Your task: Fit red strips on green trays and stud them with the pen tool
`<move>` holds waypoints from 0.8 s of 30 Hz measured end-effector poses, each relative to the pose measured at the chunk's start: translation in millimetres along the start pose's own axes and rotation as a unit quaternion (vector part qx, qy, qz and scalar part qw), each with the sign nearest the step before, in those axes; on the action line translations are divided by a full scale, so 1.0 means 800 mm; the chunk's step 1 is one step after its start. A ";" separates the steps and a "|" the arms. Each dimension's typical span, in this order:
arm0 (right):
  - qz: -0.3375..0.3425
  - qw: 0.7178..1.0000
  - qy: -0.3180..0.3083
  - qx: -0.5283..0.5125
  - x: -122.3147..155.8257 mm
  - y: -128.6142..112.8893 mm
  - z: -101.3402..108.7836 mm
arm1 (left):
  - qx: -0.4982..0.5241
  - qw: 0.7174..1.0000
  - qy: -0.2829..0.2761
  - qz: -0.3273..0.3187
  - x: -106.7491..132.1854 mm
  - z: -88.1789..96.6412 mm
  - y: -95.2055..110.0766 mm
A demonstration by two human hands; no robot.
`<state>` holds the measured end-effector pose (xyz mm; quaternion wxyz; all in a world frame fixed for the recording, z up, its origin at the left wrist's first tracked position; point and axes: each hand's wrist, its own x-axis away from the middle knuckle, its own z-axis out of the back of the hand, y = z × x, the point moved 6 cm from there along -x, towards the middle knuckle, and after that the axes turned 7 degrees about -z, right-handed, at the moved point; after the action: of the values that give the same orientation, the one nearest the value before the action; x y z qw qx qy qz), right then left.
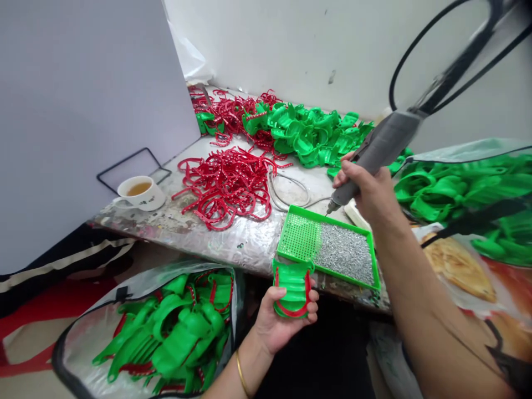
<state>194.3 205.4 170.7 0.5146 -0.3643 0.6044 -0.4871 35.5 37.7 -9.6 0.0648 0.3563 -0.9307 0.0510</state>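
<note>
My left hand is wrapped round a green plastic part with a red U-shaped strip along its inner edge, held below the table's front edge. In my right hand is a grey electric screwdriver, slanted with its bit pointing down. The bit tip is over the back edge of a green tray; I cannot tell whether it touches a screw. Small silver screws fill the tray's right part, while its left part shows a bare grid of holes.
Red curved strips lie heaped on the table. Green parts are piled behind. A bag of green-and-red parts is at lower left, another bag of green parts at right. A cup stands near the left edge. Bread lies right.
</note>
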 end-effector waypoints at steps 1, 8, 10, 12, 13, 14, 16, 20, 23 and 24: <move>0.021 0.999 0.039 0.003 0.004 0.002 -0.003 | 0.004 1.000 0.001 0.000 0.000 0.000 0.000; -0.016 0.982 0.176 0.073 0.026 0.066 -0.018 | -0.022 1.000 0.017 -0.006 0.000 0.001 0.001; -0.021 0.980 0.188 0.067 0.026 0.079 -0.017 | -0.019 1.000 0.024 -0.002 0.000 0.001 0.001; -0.016 0.979 0.197 0.058 0.024 0.086 -0.016 | -0.008 1.000 0.028 0.000 0.000 0.000 0.000; -0.013 0.978 0.200 0.054 0.023 0.089 -0.016 | -0.005 1.000 0.027 -0.001 0.000 0.000 0.000; -0.013 0.978 0.201 0.051 0.022 0.092 -0.015 | -0.003 1.000 0.027 -0.002 0.000 0.000 0.000; -0.018 0.978 0.203 0.049 0.020 0.097 -0.016 | 0.000 1.000 0.026 -0.002 0.000 0.000 0.000; -0.030 0.975 0.213 0.057 0.020 0.106 -0.016 | 0.009 1.000 0.029 0.004 0.000 0.001 -0.001; -0.029 0.974 0.215 0.063 0.021 0.110 -0.017 | 0.013 0.999 0.037 0.014 0.000 0.000 -0.001; -0.030 0.973 0.217 0.066 0.021 0.111 -0.016 | 0.015 0.999 0.039 0.018 0.000 0.000 -0.001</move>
<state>183.5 215.6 80.2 0.3795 -0.2327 0.6569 -0.6086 35.6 37.1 -9.4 0.0949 0.3381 -0.9329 0.0797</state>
